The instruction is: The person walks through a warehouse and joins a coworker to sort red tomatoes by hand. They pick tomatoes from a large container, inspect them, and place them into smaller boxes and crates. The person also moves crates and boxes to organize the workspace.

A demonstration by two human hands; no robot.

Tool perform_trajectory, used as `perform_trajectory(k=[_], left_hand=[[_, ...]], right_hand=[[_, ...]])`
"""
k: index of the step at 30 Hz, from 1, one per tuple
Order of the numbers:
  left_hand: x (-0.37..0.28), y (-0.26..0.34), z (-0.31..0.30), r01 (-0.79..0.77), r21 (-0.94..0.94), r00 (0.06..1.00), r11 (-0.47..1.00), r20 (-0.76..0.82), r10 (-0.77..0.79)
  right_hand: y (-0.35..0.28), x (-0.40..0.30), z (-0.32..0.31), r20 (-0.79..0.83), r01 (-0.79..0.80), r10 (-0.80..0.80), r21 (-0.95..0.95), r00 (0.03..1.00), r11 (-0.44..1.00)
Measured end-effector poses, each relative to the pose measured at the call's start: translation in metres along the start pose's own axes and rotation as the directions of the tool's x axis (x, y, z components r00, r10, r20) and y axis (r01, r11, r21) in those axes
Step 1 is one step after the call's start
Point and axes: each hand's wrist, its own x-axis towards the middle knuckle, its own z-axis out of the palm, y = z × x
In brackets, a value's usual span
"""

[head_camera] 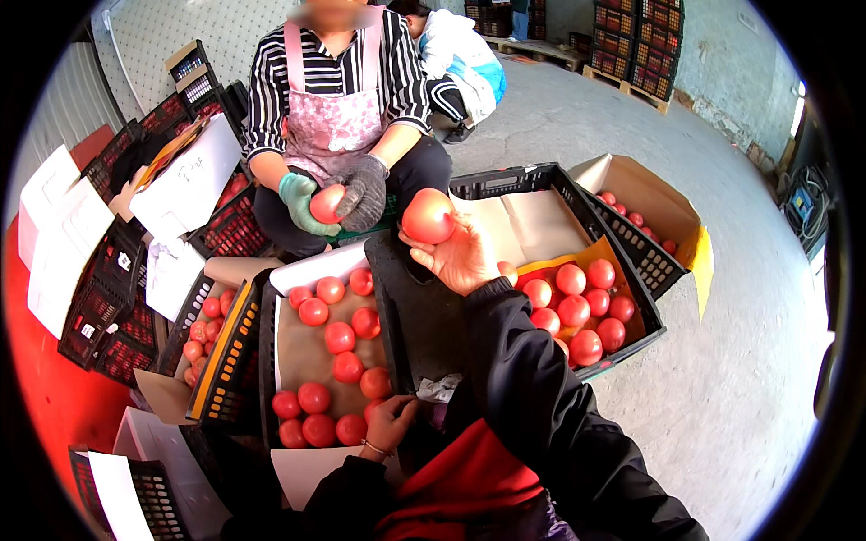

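Observation:
A large pinkish-red tomato (428,216) rests in the fingers of my right hand (467,253), raised palm up between two crates. My left hand (391,427) lies at the near right corner of a black plastic crate (268,365) lined with brown paper. Its fingers are curled and partly cover a tomato (371,410); whether they grip it is hidden. Several more tomatoes (314,397) sit spaced out in that crate. Under my right forearm, another black crate (646,324) holds several tomatoes (574,311) on yellow and red paper, with bare brown paper (528,226) at its far end.
Opposite me a person in a floral apron (331,128) holds a tomato (328,204) in gloved hands. A smaller-looking crate of tomatoes (237,358) stands left, another crate (643,260) right. Behind are a crouching person (463,64) and stacked crates (636,44) on a pallet.

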Motion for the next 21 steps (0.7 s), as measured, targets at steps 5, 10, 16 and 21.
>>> perform_trajectory(k=[5, 10, 16, 21], left_hand=[[-0.004, -0.002, 0.004, 0.083, -0.057, 0.996, 0.995, -0.012, -0.084], [-0.004, -0.013, 0.013, -0.102, 0.113, 0.988, 0.988, -0.104, 0.114], [-0.013, -0.003, 0.018, 0.030, 0.323, 0.993, 0.946, -0.114, 0.008], [-0.014, 0.001, 0.026, 0.012, 0.404, 0.991, 0.915, -0.124, 0.042]], right_hand=[[-0.002, -0.006, 0.005, -0.230, 0.024, -0.187, -0.570, 0.955, 0.821], [0.009, 0.005, -0.008, -0.041, 0.169, -0.575, -0.937, 0.817, 0.307], [0.005, -0.001, 0.010, -0.009, 0.137, -0.569, -0.967, 0.822, 0.213], [0.001, -0.002, 0.005, 0.107, 0.242, -0.617, -0.960, 0.780, 0.139]])
